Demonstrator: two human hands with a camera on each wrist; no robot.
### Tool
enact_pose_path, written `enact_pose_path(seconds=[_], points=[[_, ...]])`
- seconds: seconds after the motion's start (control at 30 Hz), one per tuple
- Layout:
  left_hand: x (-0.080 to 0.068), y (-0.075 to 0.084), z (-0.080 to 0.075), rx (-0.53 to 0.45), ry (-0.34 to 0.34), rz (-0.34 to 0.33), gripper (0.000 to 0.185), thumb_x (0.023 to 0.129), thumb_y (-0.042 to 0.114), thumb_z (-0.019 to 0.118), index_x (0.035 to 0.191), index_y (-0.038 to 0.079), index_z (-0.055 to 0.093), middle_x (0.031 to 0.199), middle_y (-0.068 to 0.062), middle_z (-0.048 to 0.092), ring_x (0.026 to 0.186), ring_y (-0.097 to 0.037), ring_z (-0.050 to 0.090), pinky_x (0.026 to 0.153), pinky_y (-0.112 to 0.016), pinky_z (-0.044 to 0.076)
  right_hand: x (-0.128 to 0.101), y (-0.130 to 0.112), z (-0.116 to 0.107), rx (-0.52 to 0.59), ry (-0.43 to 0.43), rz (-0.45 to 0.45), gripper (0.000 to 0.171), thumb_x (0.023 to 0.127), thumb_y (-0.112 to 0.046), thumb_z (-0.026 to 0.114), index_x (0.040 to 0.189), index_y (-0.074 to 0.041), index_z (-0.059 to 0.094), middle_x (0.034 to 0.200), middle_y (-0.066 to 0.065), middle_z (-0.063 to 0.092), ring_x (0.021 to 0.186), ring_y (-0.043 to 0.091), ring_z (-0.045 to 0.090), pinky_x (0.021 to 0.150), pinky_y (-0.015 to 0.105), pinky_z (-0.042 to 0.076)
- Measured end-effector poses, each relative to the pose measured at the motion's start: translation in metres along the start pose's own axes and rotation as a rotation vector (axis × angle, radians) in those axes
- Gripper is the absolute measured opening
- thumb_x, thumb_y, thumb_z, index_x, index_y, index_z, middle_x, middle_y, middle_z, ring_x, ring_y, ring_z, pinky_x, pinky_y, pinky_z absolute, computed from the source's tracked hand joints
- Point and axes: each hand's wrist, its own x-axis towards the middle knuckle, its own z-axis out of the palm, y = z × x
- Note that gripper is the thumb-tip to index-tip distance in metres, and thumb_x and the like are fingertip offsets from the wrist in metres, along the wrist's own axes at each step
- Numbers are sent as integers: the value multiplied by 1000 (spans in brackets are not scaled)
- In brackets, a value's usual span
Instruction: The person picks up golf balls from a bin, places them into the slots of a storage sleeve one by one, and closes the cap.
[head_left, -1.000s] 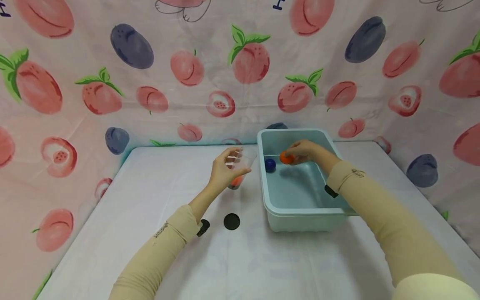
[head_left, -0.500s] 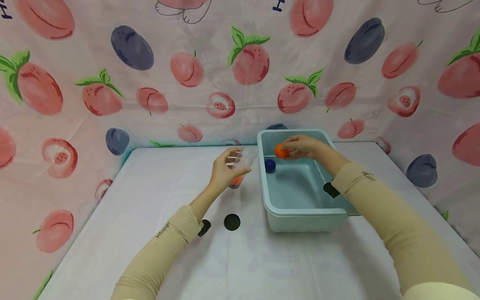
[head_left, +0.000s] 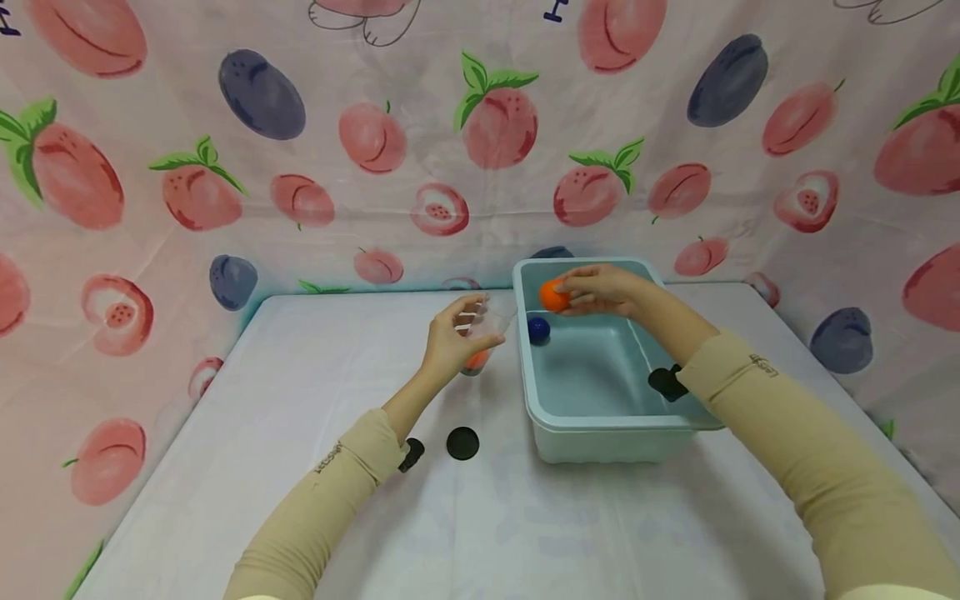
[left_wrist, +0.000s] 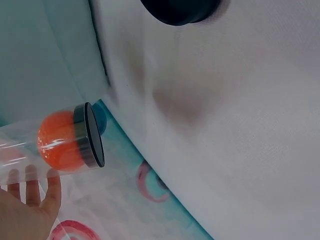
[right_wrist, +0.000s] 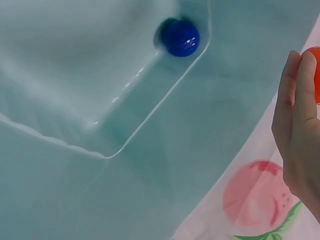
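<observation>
We pinch the orange ball (head_left: 553,296) in our right hand (head_left: 596,291), center frame over the tub (head_left: 600,417); left hand (head_left: 450,342) grips the clear tube (head_left: 483,333). Risk: narrow mouth, ball could slip & roll off.

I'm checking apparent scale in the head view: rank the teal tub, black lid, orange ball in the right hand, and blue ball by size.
1. teal tub
2. black lid and orange ball: alike, unranked
3. blue ball
</observation>
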Motion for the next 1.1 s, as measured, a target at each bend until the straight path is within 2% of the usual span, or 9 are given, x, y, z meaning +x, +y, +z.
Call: enact_pose_path(seconds=[0.1,0.53,0.7,0.8,0.9,1.0,1.1], points=[[0,0,1,7,-2,3,59,69,8,83,123,9,60,118,-15,63,108,-28,57,92,-43,49,-2,-2,4,0,-8,1,49,96,-16,51,139,4,36,122,16,47,87,16,60,81,25,55],[-2,3,5,12,-40,-18,57,72,11,81,125,11,59,121,-13,63,111,-28,56,95,-43,48,-10,-12,29,6,-73,-30,47,98,-15,49,139,4,35,140,23,39,102,24,56,93,32,50],[-1,3,6,20,-44,-19,56,73,12,81,125,13,59,122,-12,63,112,-28,56,96,-43,48,-11,-16,35,30,-74,-30,47,97,-14,50,139,3,36,139,21,40,100,23,56,95,35,47],[-2,3,6,17,-50,-17,57,73,11,81,125,12,59,123,-14,62,112,-29,56,96,-44,47,-10,-16,37,41,-70,-22,47,97,-14,51,138,3,37,138,20,41,97,22,57,93,33,49],[-2,4,6,20,-45,-21,57,73,11,81,125,11,59,123,-14,62,111,-29,56,96,-44,48,-11,-17,38,65,-76,-25,45,96,-12,51,136,3,39,128,16,49,92,19,61,93,33,49],[-2,4,6,30,-31,-10,56,72,11,81,124,11,60,121,-12,63,110,-29,58,94,-43,49,-12,-17,37,91,-94,-42,42,97,-9,49,134,5,39,108,8,59,85,15,65,92,33,49],[-1,3,7,32,-19,6,55,72,9,81,123,11,61,118,-12,65,108,-29,59,92,-43,50,-13,-18,35,110,-116,-60,41,97,-8,46,135,8,38,91,2,62,80,13,68,86,29,54]])
